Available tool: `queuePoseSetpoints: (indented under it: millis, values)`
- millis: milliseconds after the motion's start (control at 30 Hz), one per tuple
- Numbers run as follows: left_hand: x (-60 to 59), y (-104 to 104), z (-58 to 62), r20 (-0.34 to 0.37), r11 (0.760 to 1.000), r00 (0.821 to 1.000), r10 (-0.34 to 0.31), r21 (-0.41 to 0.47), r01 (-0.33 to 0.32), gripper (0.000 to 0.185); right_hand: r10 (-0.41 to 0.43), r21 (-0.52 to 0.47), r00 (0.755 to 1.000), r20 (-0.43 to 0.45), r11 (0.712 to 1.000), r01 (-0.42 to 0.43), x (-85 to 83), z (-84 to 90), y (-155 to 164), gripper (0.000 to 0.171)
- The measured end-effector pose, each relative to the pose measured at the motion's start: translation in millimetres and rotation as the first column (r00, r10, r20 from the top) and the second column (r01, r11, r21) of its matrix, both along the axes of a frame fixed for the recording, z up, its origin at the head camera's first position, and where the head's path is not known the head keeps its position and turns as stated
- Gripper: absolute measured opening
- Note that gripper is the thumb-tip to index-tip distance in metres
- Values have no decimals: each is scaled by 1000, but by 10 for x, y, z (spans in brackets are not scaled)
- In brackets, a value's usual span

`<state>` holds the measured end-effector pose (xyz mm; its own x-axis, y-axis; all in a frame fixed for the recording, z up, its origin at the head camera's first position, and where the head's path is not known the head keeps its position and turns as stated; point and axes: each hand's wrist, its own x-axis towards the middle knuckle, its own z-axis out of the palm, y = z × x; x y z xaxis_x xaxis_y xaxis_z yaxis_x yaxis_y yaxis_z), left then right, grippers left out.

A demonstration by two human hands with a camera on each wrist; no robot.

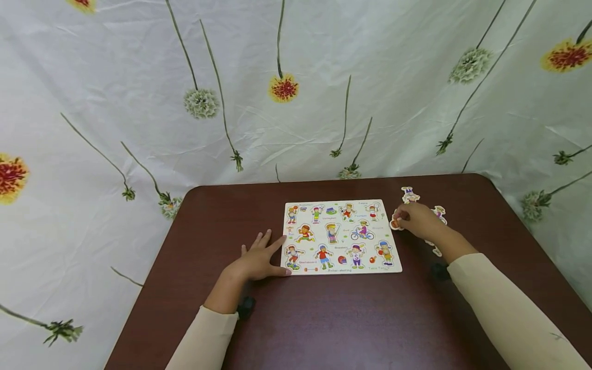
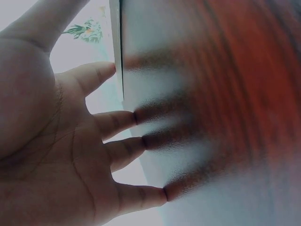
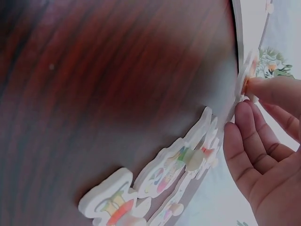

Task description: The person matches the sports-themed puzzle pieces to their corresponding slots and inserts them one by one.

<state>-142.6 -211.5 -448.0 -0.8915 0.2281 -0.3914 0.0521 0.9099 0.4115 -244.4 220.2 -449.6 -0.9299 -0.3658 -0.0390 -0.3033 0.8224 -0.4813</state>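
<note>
A white puzzle board (image 1: 387,235) with printed sports figures lies on the table. My left hand (image 1: 256,262) is spread at its left side, thumb and index finger touching the board's edge. In the left wrist view, that hand's fingertips (image 2: 136,117) meet the tabletop. Just off the board's right edge, my right hand (image 1: 421,221) pinches a puzzle piece (image 1: 394,224) between thumb and fingers. The right wrist view shows this piece (image 3: 245,84) tilted, close to the board's edge. Its picture is mostly hidden by the fingers.
Loose puzzle pieces lie around the right hand: one (image 1: 409,194) beyond it, one (image 1: 439,211) to its right, another (image 1: 435,249) partly under the wrist. Knobs stand on the loose pieces (image 3: 162,176). Behind the brown table (image 1: 342,318) hangs a flowered white cloth (image 1: 314,128).
</note>
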Motion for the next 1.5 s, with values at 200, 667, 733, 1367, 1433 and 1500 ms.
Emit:
queuePoseSetpoints:
  millis: [200, 667, 733, 1367, 1433, 1500]
  values:
    - [1, 4, 18, -7, 1000, 1000, -2, -5, 2, 94, -41, 16, 999, 34, 999, 40, 17, 51, -42, 10]
    - [-22, -3, 7, -4, 1000, 1000, 2, -5, -2, 96, -5, -13, 1000, -28, 1000, 5, 109, 171, -297, 17]
    - [-20, -2, 7, -5, 1000, 1000, 2, -3, -2, 96, 11, -24, 999, -43, 1000, -12, 118, 171, -345, 16]
    - [-11, -4, -15, 1, 1000, 1000, 0, -10, 0, 96, 35, -168, 998, -52, 985, -43, 195, 139, -886, 15]
    - [-10, -4, -19, 1, 1000, 1000, -1, -9, 1, 96, 42, -194, 998, -48, 980, -51, 204, 126, -951, 13]
    - [-8, -4, -23, 2, 1000, 1000, 0, -10, 0, 96, 51, -218, 997, -51, 974, -61, 221, 117, -1017, 12]
